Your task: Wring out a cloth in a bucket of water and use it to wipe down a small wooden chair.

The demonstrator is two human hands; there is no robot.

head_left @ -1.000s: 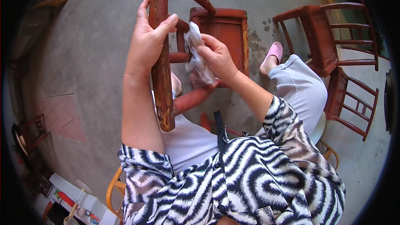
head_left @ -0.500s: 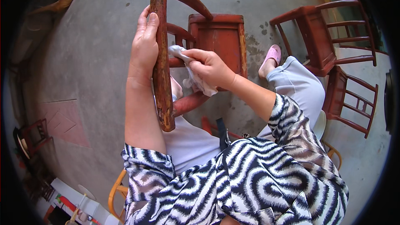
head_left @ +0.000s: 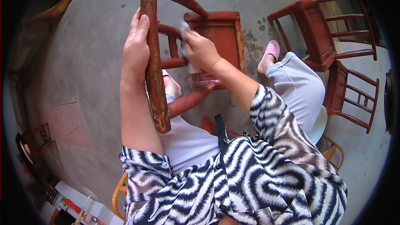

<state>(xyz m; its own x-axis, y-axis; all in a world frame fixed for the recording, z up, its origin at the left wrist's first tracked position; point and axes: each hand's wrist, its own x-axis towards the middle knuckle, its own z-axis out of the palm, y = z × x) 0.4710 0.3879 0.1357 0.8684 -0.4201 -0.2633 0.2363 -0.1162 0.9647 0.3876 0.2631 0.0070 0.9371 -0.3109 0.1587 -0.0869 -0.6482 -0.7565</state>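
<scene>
A worn red wooden chair (head_left: pixel 155 79) stands tilted before me, its scuffed top rail running lengthwise on the left and its seat (head_left: pixel 216 37) beyond. Around the upper part of that rail, my left hand (head_left: pixel 136 43) is closed, thumb on top; some fingers are hidden behind the wood. My right hand (head_left: pixel 201 52) is closed on a crumpled white cloth (head_left: pixel 185 28), slightly blurred, over the gap between backrest and seat. Whether the cloth touches the wood there, I cannot tell.
Two more red wooden chairs, one larger (head_left: pixel 314 33) and one smaller (head_left: pixel 354 93), lie to the right. My foot in a pink slipper (head_left: pixel 273 49) rests on the grey concrete floor (head_left: pixel 96 58), with damp spots nearby. A small dark chair (head_left: pixel 39 139) stands far left.
My right hand has moved the cloth up, away from the lower curved bar. The chair and my left hand have shifted slightly left.
</scene>
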